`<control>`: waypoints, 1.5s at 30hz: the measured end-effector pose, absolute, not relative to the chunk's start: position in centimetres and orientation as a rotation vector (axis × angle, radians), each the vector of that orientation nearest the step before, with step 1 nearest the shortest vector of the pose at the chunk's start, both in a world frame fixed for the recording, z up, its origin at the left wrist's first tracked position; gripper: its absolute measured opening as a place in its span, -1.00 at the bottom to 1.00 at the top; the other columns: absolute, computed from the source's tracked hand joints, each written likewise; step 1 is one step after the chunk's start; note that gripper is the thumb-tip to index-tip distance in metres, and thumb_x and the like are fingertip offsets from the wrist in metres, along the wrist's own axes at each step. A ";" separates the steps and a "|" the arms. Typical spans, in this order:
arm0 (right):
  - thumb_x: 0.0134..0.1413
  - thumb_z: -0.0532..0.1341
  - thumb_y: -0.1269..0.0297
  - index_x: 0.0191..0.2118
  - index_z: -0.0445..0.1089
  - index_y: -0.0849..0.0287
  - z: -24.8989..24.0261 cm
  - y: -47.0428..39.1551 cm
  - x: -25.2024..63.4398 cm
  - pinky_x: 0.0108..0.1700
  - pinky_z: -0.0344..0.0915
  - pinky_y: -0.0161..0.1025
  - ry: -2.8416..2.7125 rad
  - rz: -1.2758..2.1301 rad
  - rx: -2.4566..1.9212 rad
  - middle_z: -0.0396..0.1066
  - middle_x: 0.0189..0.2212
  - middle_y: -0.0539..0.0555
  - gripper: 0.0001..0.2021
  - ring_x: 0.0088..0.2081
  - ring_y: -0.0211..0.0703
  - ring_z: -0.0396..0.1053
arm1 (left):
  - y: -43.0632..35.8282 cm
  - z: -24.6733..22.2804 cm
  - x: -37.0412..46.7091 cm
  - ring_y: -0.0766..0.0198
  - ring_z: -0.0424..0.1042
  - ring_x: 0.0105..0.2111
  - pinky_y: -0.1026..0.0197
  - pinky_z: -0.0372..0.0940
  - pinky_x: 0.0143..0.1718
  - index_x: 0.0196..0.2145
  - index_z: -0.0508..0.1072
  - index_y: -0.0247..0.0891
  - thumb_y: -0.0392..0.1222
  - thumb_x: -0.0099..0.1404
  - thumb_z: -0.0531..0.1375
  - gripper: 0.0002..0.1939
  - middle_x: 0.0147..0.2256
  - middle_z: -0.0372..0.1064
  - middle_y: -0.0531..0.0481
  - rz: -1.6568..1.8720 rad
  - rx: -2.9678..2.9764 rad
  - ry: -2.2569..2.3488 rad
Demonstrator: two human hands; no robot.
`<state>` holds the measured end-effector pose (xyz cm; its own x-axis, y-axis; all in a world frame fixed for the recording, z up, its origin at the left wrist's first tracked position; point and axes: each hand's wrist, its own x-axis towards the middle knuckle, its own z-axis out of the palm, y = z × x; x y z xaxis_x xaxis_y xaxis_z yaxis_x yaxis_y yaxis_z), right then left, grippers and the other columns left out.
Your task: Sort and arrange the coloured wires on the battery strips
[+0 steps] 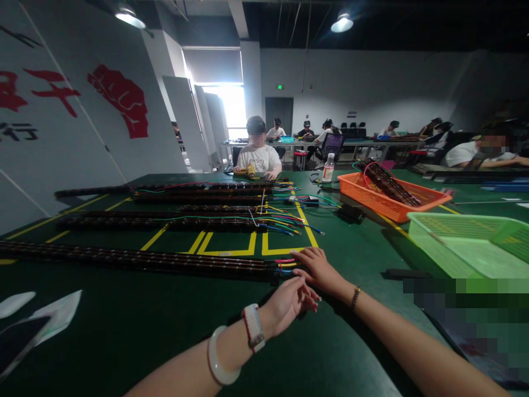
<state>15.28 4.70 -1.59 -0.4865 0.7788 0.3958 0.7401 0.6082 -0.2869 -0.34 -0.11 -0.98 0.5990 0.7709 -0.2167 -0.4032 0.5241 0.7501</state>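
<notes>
A long dark strip bundle (165,262) lies across the table with short red, yellow and blue wires (286,265) at its right end. My right hand (321,270) reaches in from the right, palm down, its fingers stretched out and apart at these wires. The wire tips are partly hidden by that hand. Just below, my left hand (289,303) is turned sideways beside the bundle's end, fingers loosely bent and apart, with nothing seen in it. A watch (253,328) and a white bangle (221,355) are on the left arm.
More strip bundles (165,220) with coloured leads lie farther back. On the right stand an orange basket (372,193) holding a bundle and a green basket (450,248). A bottle (328,168) is at the back, near a person (258,157) holding a yellow tool (250,170).
</notes>
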 end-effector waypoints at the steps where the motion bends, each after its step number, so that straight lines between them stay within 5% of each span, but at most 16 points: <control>1: 0.15 0.11 0.02 0.05 0.29 0.09 -1.7 4.7 15.2 0.02 0.09 -0.04 -2.335 0.111 -1.212 0.38 -0.13 0.15 -0.59 -0.06 -0.01 0.23 | -0.1 -0.9 -0.3 0.31 0.35 -0.52 0.22 0.21 -0.38 -0.47 0.27 -0.32 -0.20 0.32 -0.02 -0.77 -0.49 0.38 -0.09 0.750 0.713 0.582; 10: 0.01 0.27 0.07 -0.42 0.40 0.17 -1.9 5.1 14.7 -0.22 0.10 -0.20 -2.184 0.108 -1.278 0.36 -0.44 0.04 -0.75 -0.30 -0.14 0.25 | 0.1 -0.8 -0.5 0.27 0.41 -0.43 0.16 0.24 -0.24 -0.40 0.34 -0.38 -0.15 0.35 -0.03 -0.72 -0.42 0.40 -0.15 0.687 0.643 0.599; 14: 0.04 0.25 0.22 -0.46 0.41 0.16 -1.6 4.6 14.6 -0.25 0.05 -0.20 -2.186 -0.055 -1.205 0.34 -0.49 0.03 -0.84 -0.35 -0.16 0.20 | 0.5 -0.8 -0.4 0.17 0.45 -0.35 0.11 0.22 -0.13 -0.28 0.37 -0.54 0.11 0.34 -0.12 -0.43 -0.33 0.42 -0.34 0.559 0.605 0.582; 21: 0.19 0.12 0.22 -0.46 0.42 0.15 -1.1 3.8 15.0 -0.22 0.03 -0.17 -2.346 -0.373 -0.997 0.34 -0.51 0.04 -0.75 -0.35 -0.17 0.17 | 0.7 -1.0 -0.2 0.08 0.48 -0.27 -0.01 0.15 0.00 0.13 0.03 -0.54 0.24 0.29 -0.17 -0.25 -0.24 0.41 -0.42 0.617 0.592 0.515; 30: 0.27 0.01 0.28 -0.31 0.44 0.13 -1.0 3.8 15.5 -0.26 0.06 -0.19 -2.455 -0.554 -0.873 0.32 -0.52 0.03 -0.74 -0.38 -0.19 0.16 | -0.1 -0.6 0.1 0.12 0.45 -0.22 -0.04 0.16 0.03 -0.06 0.26 -0.43 0.09 0.35 -0.12 -0.50 -0.25 0.42 -0.28 0.727 0.579 0.593; 35: 0.26 0.02 0.32 -0.23 0.43 0.15 -1.0 3.9 15.8 -0.23 0.11 -0.20 -2.517 -0.583 -0.816 0.35 -0.43 0.05 -0.77 -0.35 -0.19 0.18 | -0.1 -0.5 0.2 0.24 0.37 -0.07 0.12 0.13 0.10 -0.18 0.34 -0.31 -0.12 0.36 -0.01 -0.76 -0.16 0.41 -0.16 0.861 0.477 0.546; 45: 0.26 0.02 0.33 -0.16 0.40 0.16 -1.0 3.8 16.0 -0.24 0.13 -0.21 -2.600 -0.586 -0.756 0.37 -0.36 0.08 -0.78 -0.32 -0.19 0.21 | 0.7 -0.9 0.0 0.20 0.34 -0.03 0.11 0.17 0.08 -0.26 0.36 -0.32 -0.11 0.36 0.00 -0.76 -0.16 0.39 -0.17 0.867 0.411 0.530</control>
<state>15.96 3.84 -1.00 -0.7881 0.4178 0.4521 0.5714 0.7696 0.2849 0.00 0.68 -0.89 0.5333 0.8019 -0.2692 -0.6052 0.5841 0.5410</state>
